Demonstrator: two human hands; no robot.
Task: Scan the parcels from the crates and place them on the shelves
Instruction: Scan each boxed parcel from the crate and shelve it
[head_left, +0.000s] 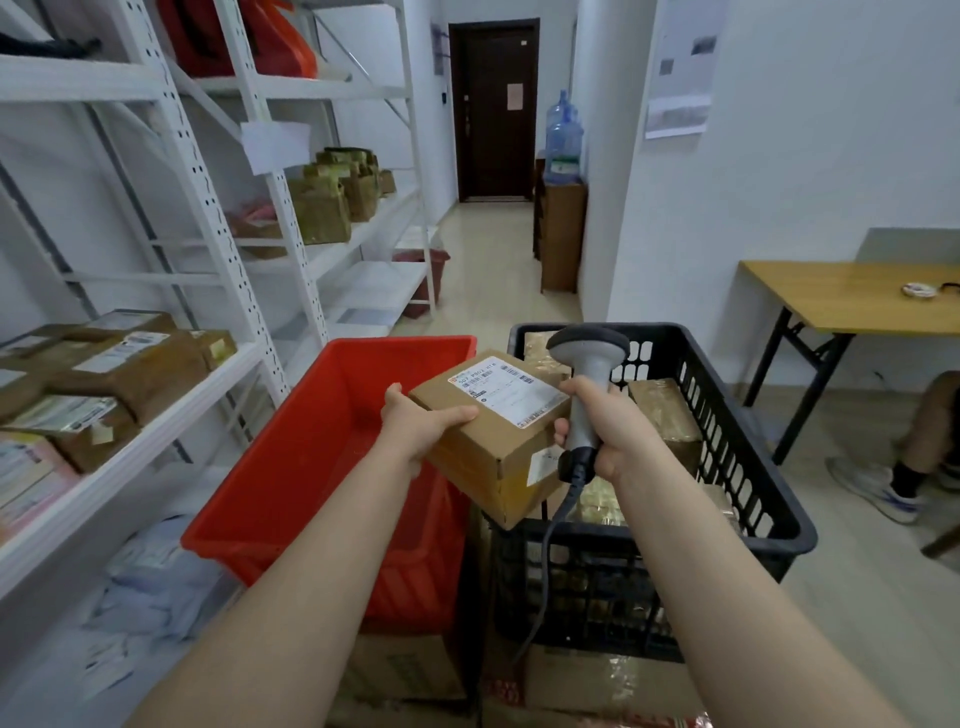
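My two bare forearms reach out from the bottom of the view. My left hand (415, 421) grips the near left corner of the parcel, thumb lying on top. My right hand (605, 426) is wrapped round the scanner's handle, fingers (560, 431) curled tight on it.

The tall white metal shelves (197, 171) run along my left. Their lower level already carries a row of brown cardboard parcels with white labels (135, 364), and more brown packets sit further down the aisle.

The black slatted plastic crate (753, 467) stands in front of me to the right, with several tape-wrapped brown parcels (665, 410) still lying in it. Just beside it on the left, the red plastic crate (322, 441) shows only its bare red inside, as far as I can see into it.

The brown cardboard box (488, 457) I am working on is held in the air, tilted, over the gap between the two crates, with its white shipping label (511, 387) facing up. The grey handheld barcode scanner (589, 364) stands upright at the box's right edge, touching or nearly touching it, and its dark cable hangs down.

I judge this to be the scanning step for this box, with shelving it to follow. The red crate looks finished, the black one is still well stocked, so a fair share of the job remains.
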